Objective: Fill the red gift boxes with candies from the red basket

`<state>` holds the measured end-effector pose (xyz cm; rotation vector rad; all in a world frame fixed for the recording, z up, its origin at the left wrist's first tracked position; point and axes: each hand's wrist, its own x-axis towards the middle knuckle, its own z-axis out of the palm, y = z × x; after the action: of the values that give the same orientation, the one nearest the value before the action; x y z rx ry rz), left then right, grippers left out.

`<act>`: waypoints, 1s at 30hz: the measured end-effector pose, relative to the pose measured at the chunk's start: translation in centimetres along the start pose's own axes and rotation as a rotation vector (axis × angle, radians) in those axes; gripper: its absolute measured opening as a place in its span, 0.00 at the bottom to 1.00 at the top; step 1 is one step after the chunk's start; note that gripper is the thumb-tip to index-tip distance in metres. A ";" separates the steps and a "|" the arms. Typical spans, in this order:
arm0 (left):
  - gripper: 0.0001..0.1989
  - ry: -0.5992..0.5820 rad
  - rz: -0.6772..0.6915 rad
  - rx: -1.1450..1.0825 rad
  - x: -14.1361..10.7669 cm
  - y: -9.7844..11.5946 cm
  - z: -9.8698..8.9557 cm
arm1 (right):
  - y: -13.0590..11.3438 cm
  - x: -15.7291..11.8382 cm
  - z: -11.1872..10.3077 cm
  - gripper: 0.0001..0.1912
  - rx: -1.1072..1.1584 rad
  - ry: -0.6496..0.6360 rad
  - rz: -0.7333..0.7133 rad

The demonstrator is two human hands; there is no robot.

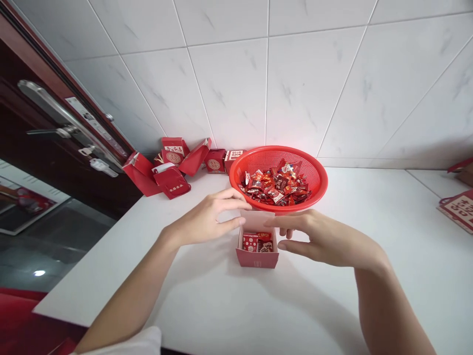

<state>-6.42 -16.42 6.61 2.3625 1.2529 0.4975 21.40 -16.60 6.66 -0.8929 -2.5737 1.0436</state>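
Observation:
In the head view a small red gift box point(257, 260) with a pale inside stands with its lid up. Several red wrapped candies point(250, 242) lie in it. My left hand point(210, 215) is at the box's left rear side, fingers stretched and apart, the thumb tip close to the lid edge. On the other side, my right hand point(321, 236) has its index finger at the raised lid and its thumb near the right wall; its other fingers curl slightly. Neither hand visibly grips anything; whether the fingertips touch the card I cannot tell.
Behind the box, a red plastic basket point(320, 190) holds a heap of wrapped candies. Several red gift boxes point(172, 181) stand along the wall at the back left. Another red-and-cream box point(460, 209) is at the right edge. A dark door point(48, 113) borders the white table point(221, 315).

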 end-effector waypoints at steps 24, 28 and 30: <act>0.20 -0.218 -0.127 -0.098 -1.4 0.1 1.9 | 0.7 0.7 0.6 0.07 -0.066 -0.042 0.186; 0.12 -0.184 -0.125 0.013 -1.3 1.3 2.9 | 0.4 1.4 1.3 0.05 -0.159 -0.030 0.249; 0.10 -0.129 -0.162 0.023 -1.2 1.8 3.9 | 0.2 2.0 1.8 0.08 -0.229 -0.030 0.284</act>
<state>-3.88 -19.05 4.11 2.2481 1.3817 0.2769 19.18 -16.32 5.16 -1.3412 -2.6846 0.8418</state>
